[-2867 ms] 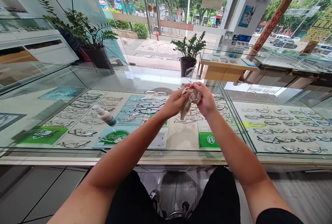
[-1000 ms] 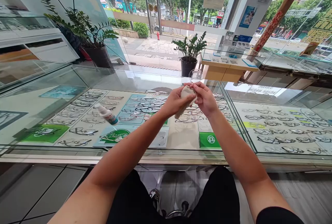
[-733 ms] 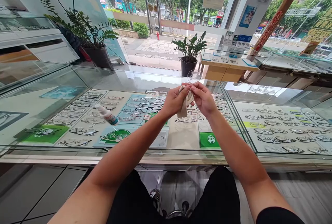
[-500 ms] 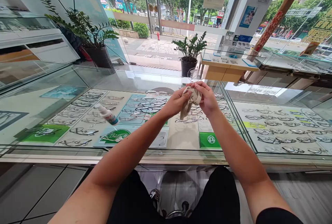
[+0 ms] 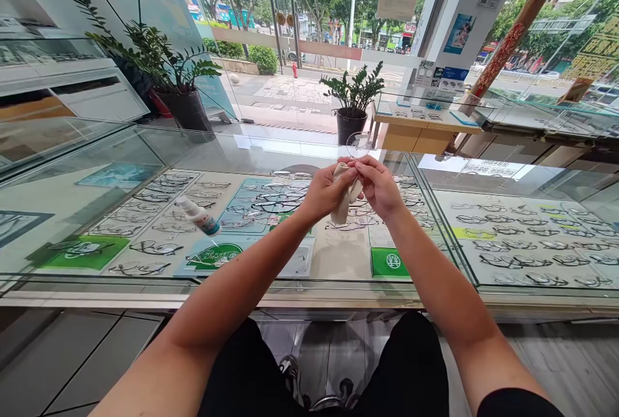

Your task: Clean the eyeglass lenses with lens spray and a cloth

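Note:
My left hand (image 5: 326, 193) is closed on a beige cloth (image 5: 341, 211), which hangs below the fingers. Against it, my right hand (image 5: 382, 190) pinches a pair of thin-rimmed eyeglasses (image 5: 358, 144); one round clear lens sticks up beyond the fingertips. The rest of the glasses is hidden by the hands and cloth. Both hands meet above the glass display counter (image 5: 338, 256). On the glass to the left stands a white spray bottle (image 5: 197, 216) with a blue and red label.
Rows of spectacle frames (image 5: 280, 203) lie under the counter glass, with green cards (image 5: 387, 262) among them. A second display section (image 5: 532, 243) adjoins on the right. Beyond the counter are potted plants (image 5: 351, 114) and a large window. My knees are below the counter's front edge.
The cloth has been turned and bunched closer around the glasses, and the fingers have shifted along it. The projecting lens has dipped slightly. The spray bottle stays put.

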Demonstrator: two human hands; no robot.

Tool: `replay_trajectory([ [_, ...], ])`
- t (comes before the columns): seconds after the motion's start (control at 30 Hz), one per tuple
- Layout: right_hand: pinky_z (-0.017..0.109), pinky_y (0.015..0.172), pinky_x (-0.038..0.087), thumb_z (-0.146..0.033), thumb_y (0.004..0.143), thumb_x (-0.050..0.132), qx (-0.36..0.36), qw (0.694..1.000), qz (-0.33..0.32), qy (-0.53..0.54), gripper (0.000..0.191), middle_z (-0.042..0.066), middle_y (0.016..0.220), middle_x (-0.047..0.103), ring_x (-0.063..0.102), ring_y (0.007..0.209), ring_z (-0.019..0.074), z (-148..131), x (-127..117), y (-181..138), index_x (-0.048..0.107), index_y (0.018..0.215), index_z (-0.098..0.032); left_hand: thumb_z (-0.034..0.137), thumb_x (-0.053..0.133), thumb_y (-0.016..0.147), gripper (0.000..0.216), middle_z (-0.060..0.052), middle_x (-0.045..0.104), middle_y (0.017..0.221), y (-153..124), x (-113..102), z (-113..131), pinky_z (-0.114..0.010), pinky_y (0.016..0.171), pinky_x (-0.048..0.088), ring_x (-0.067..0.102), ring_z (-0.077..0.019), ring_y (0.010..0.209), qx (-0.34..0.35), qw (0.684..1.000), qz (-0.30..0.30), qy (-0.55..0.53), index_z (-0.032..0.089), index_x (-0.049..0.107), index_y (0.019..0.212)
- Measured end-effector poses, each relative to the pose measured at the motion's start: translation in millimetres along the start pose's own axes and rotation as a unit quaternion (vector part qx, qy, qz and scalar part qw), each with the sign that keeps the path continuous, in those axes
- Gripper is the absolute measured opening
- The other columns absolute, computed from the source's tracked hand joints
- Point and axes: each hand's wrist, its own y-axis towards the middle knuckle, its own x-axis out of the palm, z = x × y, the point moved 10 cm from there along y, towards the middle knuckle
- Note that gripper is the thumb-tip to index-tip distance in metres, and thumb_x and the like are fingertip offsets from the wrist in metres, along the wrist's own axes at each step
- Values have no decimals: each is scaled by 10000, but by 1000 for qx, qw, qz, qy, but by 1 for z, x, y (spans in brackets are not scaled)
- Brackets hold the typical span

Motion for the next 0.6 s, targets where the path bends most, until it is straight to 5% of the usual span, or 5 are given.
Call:
replay_trajectory([
  [0.17, 285, 468, 409, -553, 784, 958, -16, 1000, 15, 4, 363, 27, 1113, 886, 580, 627, 124, -1, -2, 1, 767, 861, -254, 873, 777, 903, 707, -37, 741, 754, 1, 2, -1, -292, 617, 542, 712, -189, 712, -12, 1000, -2, -8, 168, 728, 877],
  [0.33, 370, 860, 623, -530, 812, 947, -61, 996, 67, -7, 314, 32, 1055, 871, 764, 1013, 227, -17, -20, 2, 776, 891, -279, 899, 814, 842, 730, -23, 758, 820, 8, -9, -6, -289, 727, 546, 685, -169, 789, 2, 999, 30, -24, 174, 736, 869],
  [0.47, 389, 931, 582, -501, 883, 874, -108, 989, 93, -44, 220, 17, 1056, 851, 749, 1080, 228, -39, -35, 0, 771, 884, -307, 871, 829, 858, 690, -31, 762, 813, 17, -40, -14, -292, 684, 545, 689, -171, 755, -15, 991, 121, -60, 189, 753, 926],
  [0.6, 383, 929, 540, -450, 886, 844, -90, 991, 34, -92, 176, 13, 941, 820, 722, 991, 211, -39, -26, 1, 785, 837, -292, 834, 828, 896, 644, -31, 769, 799, 21, -54, -11, -286, 692, 573, 700, -159, 735, -24, 984, 150, -88, 194, 754, 911],
])
